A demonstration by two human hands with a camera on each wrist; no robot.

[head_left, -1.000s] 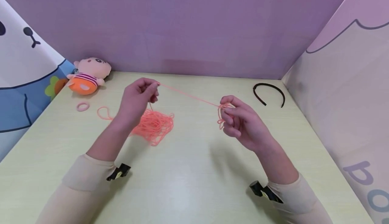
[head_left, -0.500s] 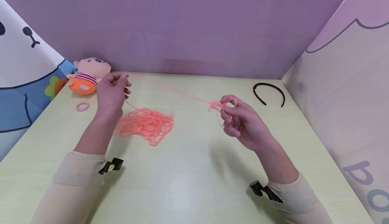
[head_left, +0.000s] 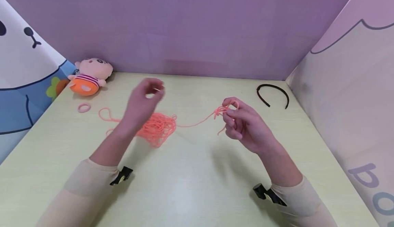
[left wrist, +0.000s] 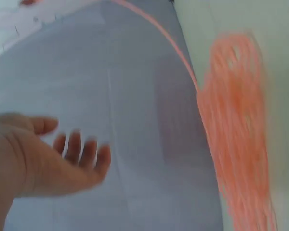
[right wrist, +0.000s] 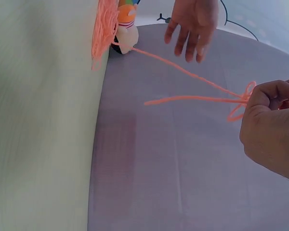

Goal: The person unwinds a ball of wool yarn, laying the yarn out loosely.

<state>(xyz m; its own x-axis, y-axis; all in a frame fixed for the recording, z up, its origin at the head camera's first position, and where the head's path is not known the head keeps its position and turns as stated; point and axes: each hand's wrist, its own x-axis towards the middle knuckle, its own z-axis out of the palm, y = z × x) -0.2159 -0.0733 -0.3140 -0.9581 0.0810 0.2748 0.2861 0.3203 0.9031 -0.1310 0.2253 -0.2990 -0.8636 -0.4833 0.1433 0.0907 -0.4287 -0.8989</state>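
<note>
My right hand pinches a small looped bunch of coral yarn between thumb and fingers, raised over the table. From that bunch a loose end sticks out, and a slack strand runs left to the yarn pile. My left hand hovers above the pile, fingers apart and bent loosely, with nothing between them. In the left wrist view the left hand is off to the side of the pile. The right wrist view shows the loops and the straight loose end by the right fingers.
A plush doll in orange and stripes lies at the back left, with a pink ring in front of it. At the back right lies a black headband. A purple wall closes off the table's far edge.
My left hand first drew the strand taut leftward, then let it go and came back right, empty. The strand now sags to the pile. My right hand stays in place, its bunch pulled tighter.
</note>
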